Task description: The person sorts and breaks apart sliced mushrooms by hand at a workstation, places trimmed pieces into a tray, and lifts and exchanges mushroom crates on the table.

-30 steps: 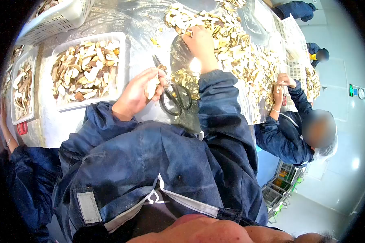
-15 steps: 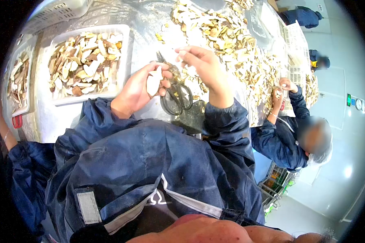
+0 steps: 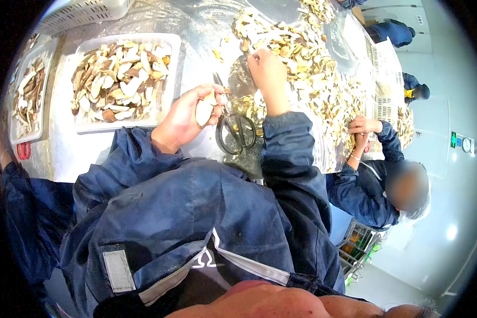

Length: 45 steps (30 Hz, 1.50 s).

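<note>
My left hand (image 3: 183,119) is closed around several pale dried mushroom slices (image 3: 204,111), held between the thumb and curled fingers. My right hand (image 3: 270,77) reaches to the near edge of a heap of mushroom slices (image 3: 302,58). Its fingers are bent together and pointing down; what lies under their tips is hidden. Between the hands, a pair of scissors (image 3: 221,139) with black loop handles rests on the table, blades pointing away from me and partly behind my left fingertips.
To the left stands a white tray (image 3: 177,66) filled with sliced mushrooms, with a second tray (image 3: 31,139) beyond it. A white slotted basket (image 3: 85,15) sits at the far left. A co-worker's hands (image 3: 363,127) work at the heap's right end. Red handles (image 3: 23,150) lie by the second tray.
My right hand has moved away from my left hand, forward to the heap's edge, fingers now turned down. My left hand stays near the scissors, still holding slices. The view has shifted slightly.
</note>
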Available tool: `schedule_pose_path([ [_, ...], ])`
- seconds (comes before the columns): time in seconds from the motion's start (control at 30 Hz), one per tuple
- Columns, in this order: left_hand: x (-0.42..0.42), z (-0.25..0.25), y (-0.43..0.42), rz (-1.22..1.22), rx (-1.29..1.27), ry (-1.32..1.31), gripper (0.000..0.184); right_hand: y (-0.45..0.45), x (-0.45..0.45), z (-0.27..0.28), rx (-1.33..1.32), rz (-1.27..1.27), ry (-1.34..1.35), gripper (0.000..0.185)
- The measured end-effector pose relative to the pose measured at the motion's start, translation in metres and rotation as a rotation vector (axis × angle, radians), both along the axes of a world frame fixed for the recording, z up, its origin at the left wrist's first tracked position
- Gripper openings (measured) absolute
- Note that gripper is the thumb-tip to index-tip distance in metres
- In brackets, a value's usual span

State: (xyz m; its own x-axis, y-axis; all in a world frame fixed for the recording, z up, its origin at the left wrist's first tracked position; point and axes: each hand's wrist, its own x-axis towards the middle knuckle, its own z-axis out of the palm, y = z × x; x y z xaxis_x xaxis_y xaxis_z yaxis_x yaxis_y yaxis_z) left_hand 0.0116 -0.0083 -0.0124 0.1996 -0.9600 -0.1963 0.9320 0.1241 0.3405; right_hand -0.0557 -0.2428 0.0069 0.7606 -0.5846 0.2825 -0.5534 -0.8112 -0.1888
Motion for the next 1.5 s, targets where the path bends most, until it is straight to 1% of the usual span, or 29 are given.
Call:
schedule_pose_path([
  [0.1, -0.004, 0.005, -0.002, 0.036, 0.065, -0.005, 0.03, 0.022, -0.018, 0.028, 0.291, -0.01, 0.05, 0.024],
  [0.13, -0.005, 0.006, -0.002, 0.051, 0.095, -0.006, 0.031, 0.027, -0.023, 0.037, 0.321, -0.019, 0.049, 0.021],
  [0.23, -0.004, 0.0, -0.005, 0.062, 0.082, 0.036, 0.038, 0.05, -0.035, 0.07, 0.811, 0.061, -0.136, 0.019],
  [0.27, -0.004, 0.003, -0.004, 0.078, 0.067, 0.059, 0.04, 0.056, -0.036, 0.078, 0.915, 0.152, -0.073, 0.019],
  [0.3, -0.003, 0.011, -0.004, 0.093, 0.051, 0.08, 0.042, 0.058, -0.031, 0.083, 0.919, 0.171, -0.063, 0.02],
  [0.37, -0.003, 0.017, -0.004, 0.104, 0.041, 0.121, 0.044, 0.064, -0.02, 0.086, 0.924, 0.204, -0.049, 0.023],
  [0.4, -0.002, 0.016, -0.003, 0.102, 0.049, 0.141, 0.043, 0.046, -0.011, 0.061, 0.682, 0.244, -0.121, 0.028],
  [0.43, -0.001, 0.016, -0.002, 0.101, 0.055, 0.161, 0.043, 0.036, 0.003, 0.052, 0.498, 0.115, -0.095, 0.033],
  [0.5, 0.0, 0.005, -0.002, 0.08, -0.018, 0.18, 0.047, 0.007, 0.022, 0.02, 0.182, 0.054, -0.056, 0.033],
  [0.6, 0.002, 0.005, -0.001, 0.083, -0.088, 0.185, 0.05, 0.004, 0.036, 0.009, 0.048, -0.045, 0.084, 0.029],
  [0.73, 0.001, 0.006, 0.0, 0.108, -0.1, 0.205, 0.051, 0.006, 0.026, 0.011, 0.314, 0.039, 0.033, 0.03],
  [0.77, 0.0, 0.005, -0.001, 0.112, -0.079, 0.206, 0.051, 0.006, 0.019, 0.014, 0.506, 0.061, 0.006, 0.029],
  [0.83, -0.001, 0.006, -0.003, 0.119, -0.035, 0.208, 0.05, 0.027, 0.005, 0.045, 0.892, 0.105, -0.051, 0.027],
  [0.87, -0.002, 0.008, -0.002, 0.126, -0.02, 0.21, 0.049, 0.035, -0.002, 0.053, 1.027, 0.205, -0.1, 0.022],
  [0.9, -0.002, 0.012, -0.002, 0.13, -0.009, 0.21, 0.048, 0.044, -0.007, 0.064, 1.058, 0.241, -0.033, 0.022],
  [0.97, -0.003, 0.014, -0.004, 0.106, -0.019, 0.223, 0.046, 0.054, -0.01, 0.075, 1.129, 0.293, -0.057, 0.026],
  [1.03, -0.002, 0.011, -0.001, 0.052, -0.052, 0.252, 0.043, 0.03, -0.002, 0.063, 0.801, 0.119, -0.047, 0.029],
  [1.07, -0.002, 0.01, -0.001, 0.047, -0.021, 0.216, 0.039, 0.002, 0.001, 0.042, 0.486, 0.095, -0.033, 0.03],
  [1.1, -0.002, 0.01, -0.001, 0.029, -0.035, 0.212, 0.038, -0.016, 0.003, 0.027, 0.301, 0.032, -0.071, 0.033],
  [1.17, -0.001, 0.01, 0.001, -0.001, -0.061, 0.207, 0.035, -0.04, 0.009, 0.008, 0.106, -0.031, -0.077, 0.038],
  [1.2, -0.002, 0.018, 0.0, 0.007, -0.001, 0.217, 0.034, -0.04, 0.013, 0.009, 0.068, -0.057, -0.031, 0.039],
  [1.27, -0.002, 0.008, 0.0, -0.012, -0.053, 0.188, 0.034, -0.036, 0.022, 0.006, -0.006, -0.109, 0.063, 0.041],
  [1.3, -0.001, 0.007, -0.001, -0.021, -0.079, 0.174, 0.034, -0.036, 0.023, 0.004, -0.004, -0.128, 0.079, 0.04],
  [1.37, -0.001, 0.01, -0.001, -0.008, -0.034, 0.189, 0.033, -0.036, 0.026, -0.002, 0.0, -0.16, 0.112, 0.038],
  [1.5, -0.002, 0.012, 0.0, 0.025, 0.026, 0.171, 0.032, -0.021, 0.004, 0.008, 0.197, -0.121, 0.074, 0.034],
])
